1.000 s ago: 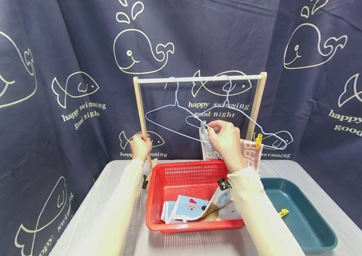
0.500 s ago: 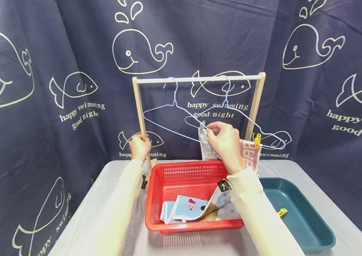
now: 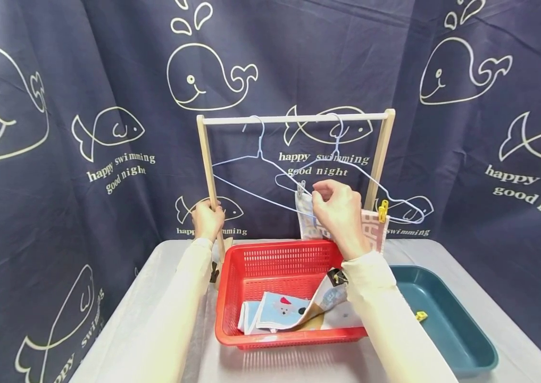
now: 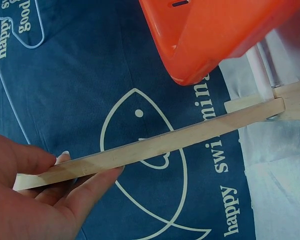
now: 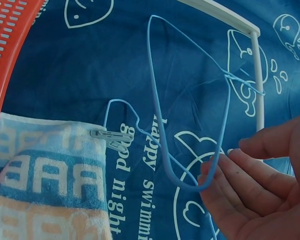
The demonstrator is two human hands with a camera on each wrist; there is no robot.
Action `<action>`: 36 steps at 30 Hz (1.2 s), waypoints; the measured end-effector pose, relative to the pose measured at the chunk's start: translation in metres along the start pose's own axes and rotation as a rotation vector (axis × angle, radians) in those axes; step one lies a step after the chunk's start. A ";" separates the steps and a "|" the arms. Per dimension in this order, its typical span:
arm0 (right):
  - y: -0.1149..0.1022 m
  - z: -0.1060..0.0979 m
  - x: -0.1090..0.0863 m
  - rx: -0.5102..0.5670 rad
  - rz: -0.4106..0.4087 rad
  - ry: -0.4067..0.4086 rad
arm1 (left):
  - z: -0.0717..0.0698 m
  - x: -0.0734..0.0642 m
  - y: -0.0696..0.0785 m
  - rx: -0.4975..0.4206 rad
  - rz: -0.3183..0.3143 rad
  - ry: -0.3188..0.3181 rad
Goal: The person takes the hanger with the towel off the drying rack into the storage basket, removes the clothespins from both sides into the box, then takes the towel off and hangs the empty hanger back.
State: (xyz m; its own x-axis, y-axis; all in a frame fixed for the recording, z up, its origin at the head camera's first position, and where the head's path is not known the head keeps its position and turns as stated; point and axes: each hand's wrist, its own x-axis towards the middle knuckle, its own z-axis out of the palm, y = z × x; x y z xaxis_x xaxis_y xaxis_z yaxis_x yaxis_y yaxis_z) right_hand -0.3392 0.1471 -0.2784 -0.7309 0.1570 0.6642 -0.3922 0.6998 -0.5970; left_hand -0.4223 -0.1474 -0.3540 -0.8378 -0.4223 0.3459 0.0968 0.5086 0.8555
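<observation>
My left hand [image 3: 208, 219] grips the left wooden post [image 4: 155, 145] of a clothes rack, thumb on one side and fingers on the other. From the rack's white bar [image 3: 294, 119] hang two blue wire hangers. Beside the lower right end of the left hanger [image 5: 156, 85] is my right hand [image 3: 339, 213], its fingertips at the wire and its thumb [image 5: 270, 142] held apart. Behind it, a lettered towel [image 5: 50, 180] hangs from the right hanger [image 3: 336, 154], held by a grey clothespin [image 5: 110, 134] and a yellow clothespin [image 3: 383, 211].
A red basket [image 3: 275, 248] stands on the white-covered table below the hangers, with a folded blue picture towel [image 3: 282, 311] inside. Right of it is a teal tray [image 3: 462, 330] with a yellow clothespin [image 3: 421, 316]. A dark whale-print curtain [image 3: 122, 53] surrounds the table.
My right hand has shifted slightly right from the left hanger's end, its pinch on the wire loosened. The left hand keeps its place on the post.
</observation>
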 end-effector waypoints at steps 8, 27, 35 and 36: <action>0.001 -0.008 0.000 -0.006 -0.014 0.019 | 0.000 -0.001 0.000 0.000 0.023 0.006; 0.004 -0.058 0.017 -0.077 -0.029 0.057 | 0.003 -0.002 -0.002 -0.006 0.020 0.013; 0.017 -0.074 0.027 -0.140 -0.019 0.042 | 0.001 -0.002 -0.003 -0.010 0.040 0.029; 0.020 -0.076 0.027 -0.150 -0.014 0.044 | 0.001 -0.002 -0.004 -0.009 0.040 0.028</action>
State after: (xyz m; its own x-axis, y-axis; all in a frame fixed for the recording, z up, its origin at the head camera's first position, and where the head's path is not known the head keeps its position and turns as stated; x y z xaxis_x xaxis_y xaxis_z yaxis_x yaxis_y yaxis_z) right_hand -0.3244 0.2180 -0.2378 -0.6996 0.1745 0.6929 -0.3120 0.7978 -0.5160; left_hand -0.4220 -0.1476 -0.3582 -0.8178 -0.4230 0.3902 0.1346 0.5187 0.8443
